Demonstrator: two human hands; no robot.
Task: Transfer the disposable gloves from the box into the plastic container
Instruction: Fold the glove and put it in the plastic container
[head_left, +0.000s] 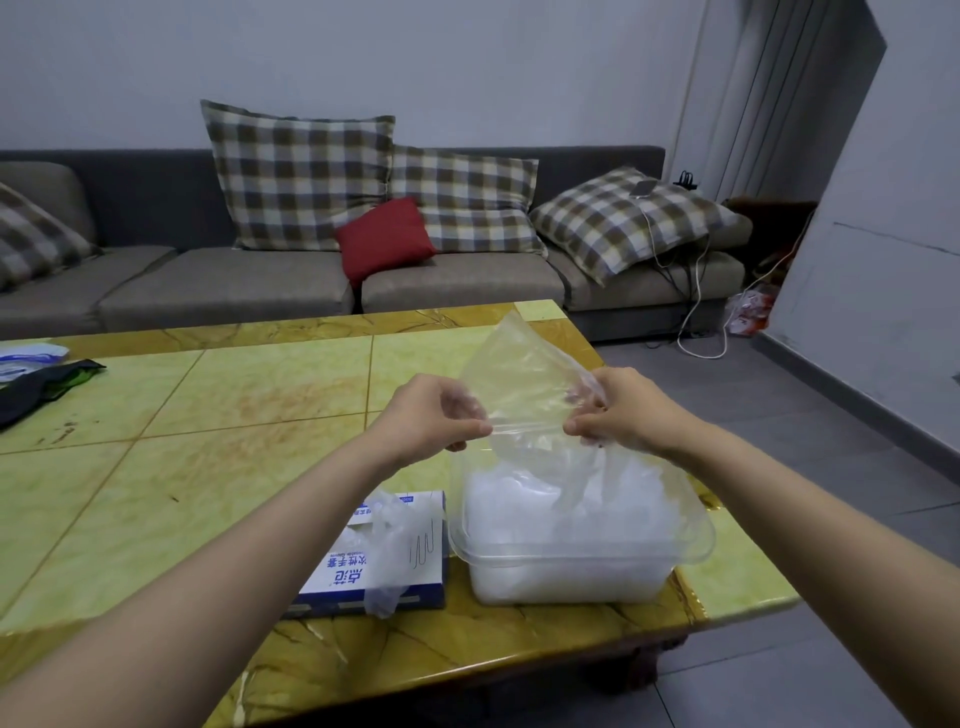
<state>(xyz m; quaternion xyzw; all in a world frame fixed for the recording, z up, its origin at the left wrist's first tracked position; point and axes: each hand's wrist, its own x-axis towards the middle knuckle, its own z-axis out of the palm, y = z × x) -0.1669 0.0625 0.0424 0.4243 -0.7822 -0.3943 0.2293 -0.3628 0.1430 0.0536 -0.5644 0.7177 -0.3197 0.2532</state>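
Note:
A clear disposable glove (519, 374) is stretched in the air above the plastic container (582, 556). My left hand (431, 415) pinches its left edge and my right hand (623, 410) pinches its right edge. The container is transparent, stands on the table's near right part and holds a pile of whitish gloves. To its left lies the blue and white glove box (379, 556), flat on the table, with another clear glove (387, 535) poking out of its opening.
The yellow-green tiled table (208, 441) has its right edge just beyond the container. A dark bag and a white-blue packet (31, 374) lie at the far left. Behind stands a grey sofa (260, 280) with checked cushions and a red cushion (384, 239).

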